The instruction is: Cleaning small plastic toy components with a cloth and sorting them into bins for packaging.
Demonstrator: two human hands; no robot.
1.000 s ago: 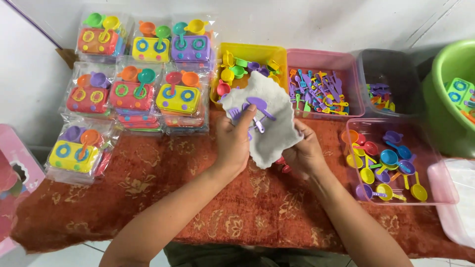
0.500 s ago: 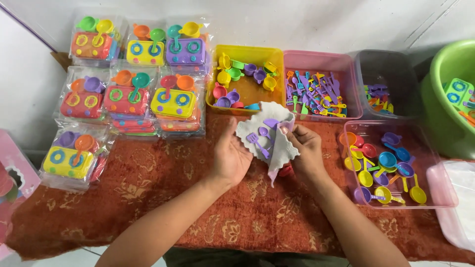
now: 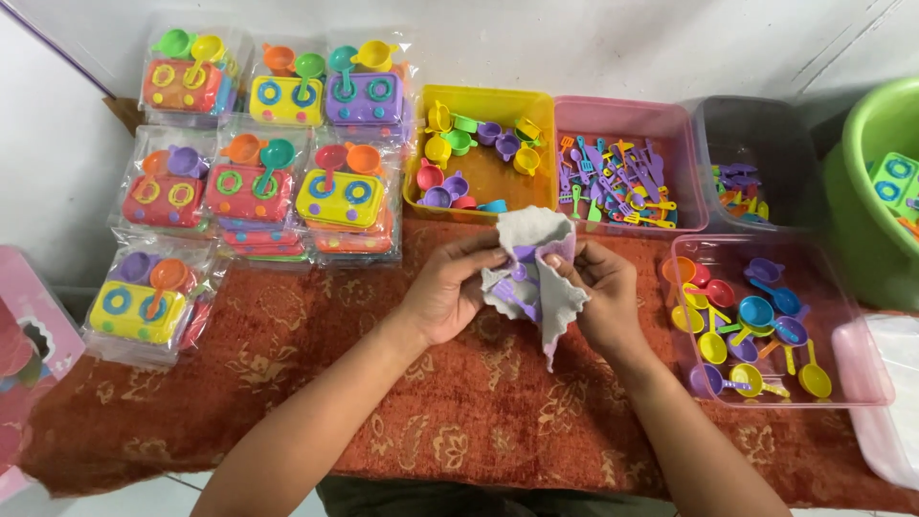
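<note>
— What sits at the far left?

— A pink box [image 3: 29, 354] at the edge, then bagged toy stove sets [image 3: 254, 187] in rows on the red patterned cloth [image 3: 459, 421], each with small pans on top.

— And the hands?

— In the middle, above the cloth. The left hand [image 3: 445, 292] is closed on a grey rag [image 3: 536, 273], fingers pinching its left side. The right hand [image 3: 603, 297] grips the rag's right side, thumb on top. Wrapped in the rag between them is a purple toy piece [image 3: 525, 287]; only parts of it show, so its exact shape is hard to tell.

— What lies behind them?

— A yellow tray [image 3: 483, 101] of small toy pots, then a pink tray [image 3: 632, 110] of purple and mixed utensils, then a clear grey tub [image 3: 766, 124] with a few pieces.

— Further right?

— A clear pink tray [image 3: 862, 378] of little pans and ladles just beside the right hand, and a green basin [image 3: 862, 191] at the edge holding stove tops.
</note>
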